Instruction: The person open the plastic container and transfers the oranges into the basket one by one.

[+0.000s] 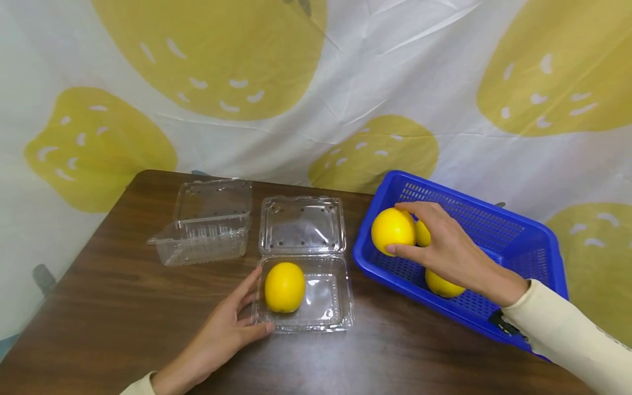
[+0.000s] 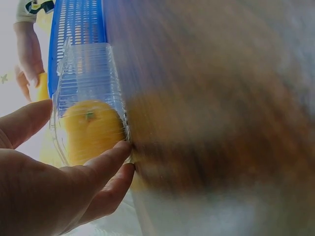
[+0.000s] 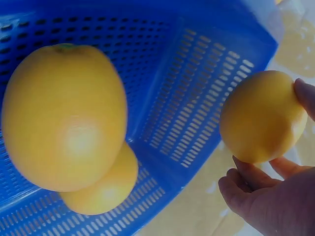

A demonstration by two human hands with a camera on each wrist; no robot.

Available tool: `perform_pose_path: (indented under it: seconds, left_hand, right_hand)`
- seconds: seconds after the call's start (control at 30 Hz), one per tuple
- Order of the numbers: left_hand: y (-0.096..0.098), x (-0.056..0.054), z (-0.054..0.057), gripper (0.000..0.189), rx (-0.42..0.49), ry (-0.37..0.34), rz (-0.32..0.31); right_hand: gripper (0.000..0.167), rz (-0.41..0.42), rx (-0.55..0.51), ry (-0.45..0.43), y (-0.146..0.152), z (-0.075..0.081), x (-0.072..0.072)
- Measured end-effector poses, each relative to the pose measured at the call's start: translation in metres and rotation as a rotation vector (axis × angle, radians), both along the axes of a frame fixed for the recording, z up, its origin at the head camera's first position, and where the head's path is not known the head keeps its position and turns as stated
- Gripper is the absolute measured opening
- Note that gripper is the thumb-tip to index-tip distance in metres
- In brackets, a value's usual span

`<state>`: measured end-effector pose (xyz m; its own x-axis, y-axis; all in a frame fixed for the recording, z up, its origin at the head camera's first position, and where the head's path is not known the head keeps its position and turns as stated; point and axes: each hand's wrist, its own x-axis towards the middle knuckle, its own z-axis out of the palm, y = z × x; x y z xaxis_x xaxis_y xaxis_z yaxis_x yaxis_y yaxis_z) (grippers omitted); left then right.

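Note:
My right hand (image 1: 449, 247) grips a yellow-orange orange (image 1: 393, 231) between thumb and fingers, above the left end of the blue basket (image 1: 538, 236). Two more oranges are in the basket, one partly behind my right hand and another orange (image 3: 64, 118) large in the right wrist view. My left hand (image 1: 224, 323) rests against the left end of an opened clear plastic clamshell (image 1: 326, 296), its fingers nearly straight, thumb at the front corner. One orange (image 1: 285, 287) sits in that clamshell's left half, seen through its wall in the left wrist view.
Another opened clear clamshell (image 1: 202, 241) stands further left on the brown wooden table (image 1: 123, 285). Behind the table hangs a white cloth (image 1: 276, 148) printed with big yellow fruit. The basket's perforated walls rise around the oranges inside it.

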<state>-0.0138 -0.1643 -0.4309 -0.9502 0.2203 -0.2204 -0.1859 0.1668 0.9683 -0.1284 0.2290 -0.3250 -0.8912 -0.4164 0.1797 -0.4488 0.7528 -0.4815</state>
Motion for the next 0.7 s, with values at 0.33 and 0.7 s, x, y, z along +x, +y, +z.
perform_pose_path:
  seconds: [0.33,0.7]
  left_hand:
    - [0.000,-0.001,0.000,0.108,-0.012,-0.001,0.000]
    - [-0.001,0.000,0.000,0.108,-0.004,-0.002,0.000]
  right_hand:
    - [0.072,0.064,0.043,0.000,0.009,-0.012,-0.008]
    - [0.071,0.133,0.090,-0.026,0.015,-0.024,-0.013]
